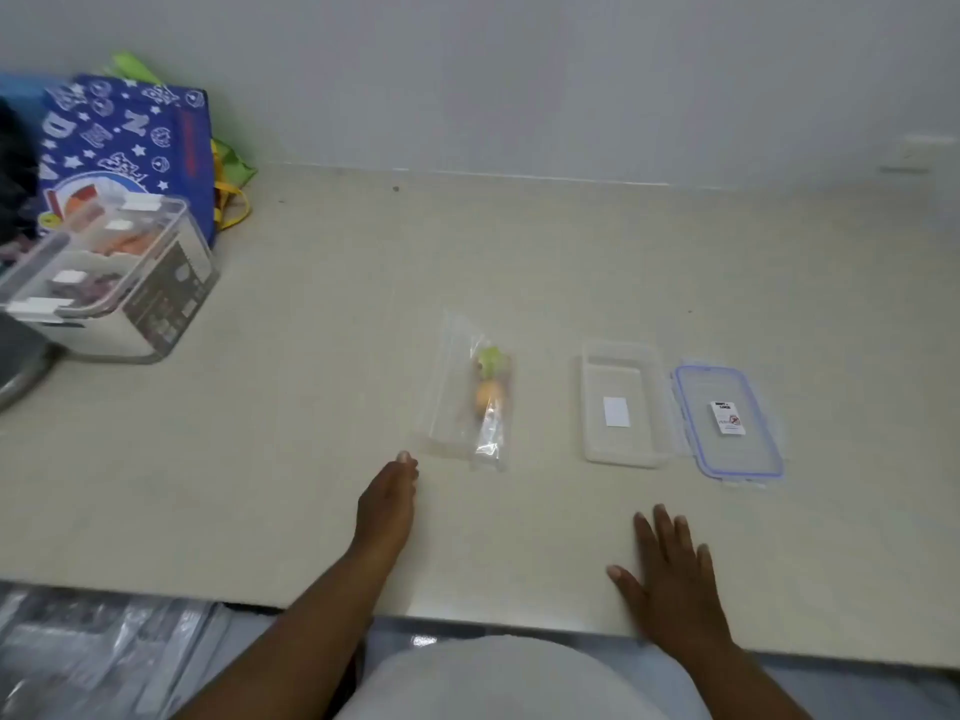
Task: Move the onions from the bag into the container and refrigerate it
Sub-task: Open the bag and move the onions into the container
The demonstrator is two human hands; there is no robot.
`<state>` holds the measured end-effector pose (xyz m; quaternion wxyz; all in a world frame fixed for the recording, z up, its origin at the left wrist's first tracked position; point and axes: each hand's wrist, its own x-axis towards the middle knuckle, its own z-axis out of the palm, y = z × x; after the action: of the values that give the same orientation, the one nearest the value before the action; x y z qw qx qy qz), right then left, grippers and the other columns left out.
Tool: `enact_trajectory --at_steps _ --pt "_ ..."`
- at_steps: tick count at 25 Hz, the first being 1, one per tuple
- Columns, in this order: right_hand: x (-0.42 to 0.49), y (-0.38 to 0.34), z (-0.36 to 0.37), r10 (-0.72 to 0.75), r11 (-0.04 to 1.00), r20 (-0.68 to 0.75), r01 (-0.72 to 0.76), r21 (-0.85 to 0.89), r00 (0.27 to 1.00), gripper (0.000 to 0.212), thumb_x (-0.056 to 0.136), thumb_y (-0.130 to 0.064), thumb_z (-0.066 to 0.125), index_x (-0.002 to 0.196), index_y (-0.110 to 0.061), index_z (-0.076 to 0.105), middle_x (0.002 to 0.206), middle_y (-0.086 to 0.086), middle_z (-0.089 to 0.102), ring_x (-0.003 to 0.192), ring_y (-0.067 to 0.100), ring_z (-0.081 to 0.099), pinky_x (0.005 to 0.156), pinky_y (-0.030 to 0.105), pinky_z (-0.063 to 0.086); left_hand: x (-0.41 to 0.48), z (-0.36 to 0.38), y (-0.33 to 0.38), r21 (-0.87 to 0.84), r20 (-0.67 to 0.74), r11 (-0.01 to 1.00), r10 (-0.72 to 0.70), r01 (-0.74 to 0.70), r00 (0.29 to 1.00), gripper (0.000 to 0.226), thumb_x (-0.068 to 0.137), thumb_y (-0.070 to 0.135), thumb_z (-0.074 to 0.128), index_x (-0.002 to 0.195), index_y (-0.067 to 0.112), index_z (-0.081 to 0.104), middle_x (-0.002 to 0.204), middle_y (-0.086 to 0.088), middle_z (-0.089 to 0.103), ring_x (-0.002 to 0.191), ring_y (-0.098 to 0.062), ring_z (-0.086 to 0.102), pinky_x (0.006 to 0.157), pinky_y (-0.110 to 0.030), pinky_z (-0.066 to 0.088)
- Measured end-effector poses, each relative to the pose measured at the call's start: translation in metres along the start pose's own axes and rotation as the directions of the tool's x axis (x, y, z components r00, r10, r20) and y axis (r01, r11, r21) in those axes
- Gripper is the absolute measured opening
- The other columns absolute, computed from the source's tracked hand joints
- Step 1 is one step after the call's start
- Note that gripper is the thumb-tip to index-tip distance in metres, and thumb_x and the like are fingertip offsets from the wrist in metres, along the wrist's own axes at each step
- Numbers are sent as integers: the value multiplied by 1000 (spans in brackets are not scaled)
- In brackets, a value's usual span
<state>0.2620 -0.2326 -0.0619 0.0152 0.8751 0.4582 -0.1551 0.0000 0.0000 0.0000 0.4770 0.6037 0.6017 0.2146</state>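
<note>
Head view: a limp, slippery clear bag (470,394) holding small onions (488,392) is seen lying left of the open container (621,405), best pinched at its near end, left hand (387,504) and right hand (670,569) spread empty.

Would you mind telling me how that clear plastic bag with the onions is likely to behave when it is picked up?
The bag looks thin and crinkled, so it will probably flop and sag. The onions sit bunched along one side, so that side may droop and they may slide about. It looks glossy, so likely slippery.
</note>
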Motion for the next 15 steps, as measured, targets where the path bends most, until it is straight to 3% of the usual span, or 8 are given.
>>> enact_trajectory --at_steps 1,2,6,9,11,13,15 --pt "0 0 -1 21 1000 3 -21 7 1000 90 80 -79 7 153 -27 6 163 1 -7 150 26 -6 120 49 5 11 -1 10 -171 -4 983 -71 69 997 37 96 54 41 105 25 63 104 7 68 94 -18 69 84 -32 48" --pt "1 0 -3 42 999 3 -42 15 999 84 85 -74 19 153 -26 7 163 1 -7 150 26 -6 120 50 6 20 -2 19 -186 0 975 -125 123 992 36 94 54 46 103 24 63 99 6 68 86 -16 70 81 -34 51" --pt "8 -18 -19 101 993 11 -102 64 995 67 91 -58 44 148 -25 30 162 4 14 149 27 6 119 47 10 41 -1 46 -104 37 991 -81 85 996 11 90 25 61 85 17 68 83 -3 73 69 -15 67 60 -26 49" --pt "15 -45 -41 28 974 -81 -9 225 996 47 91 -45 56 132 -21 55 149 2 44 143 25 28 117 39 21 31 6 48 -50 19 999 -13 14 1000 19 88 14 59 71 21 64 70 1 70 61 -15 64 54 -19 46" --pt "19 -69 -61 -3 898 -120 55 436 993 35 89 -37 63 119 -20 64 131 -1 60 127 19 48 106 28 35 21 8 49 -12 52 999 49 -48 997 21 87 12 59 70 22 64 67 4 69 61 -14 64 56 -18 48" --pt "24 -96 -85 20 761 -54 19 649 998 17 87 -35 66 101 -28 70 109 -10 70 101 4 61 85 12 42 4 11 50 40 108 989 135 -140 985 16 86 13 61 71 19 66 69 -1 70 66 -18 66 65 -27 52" --pt "31 -120 -107 36 628 19 -38 777 999 8 83 -39 66 82 -33 71 88 -14 73 83 0 65 74 12 47 -12 12 52 112 192 952 259 -284 946 14 86 18 62 72 17 64 69 -2 69 69 -20 66 67 -31 52"
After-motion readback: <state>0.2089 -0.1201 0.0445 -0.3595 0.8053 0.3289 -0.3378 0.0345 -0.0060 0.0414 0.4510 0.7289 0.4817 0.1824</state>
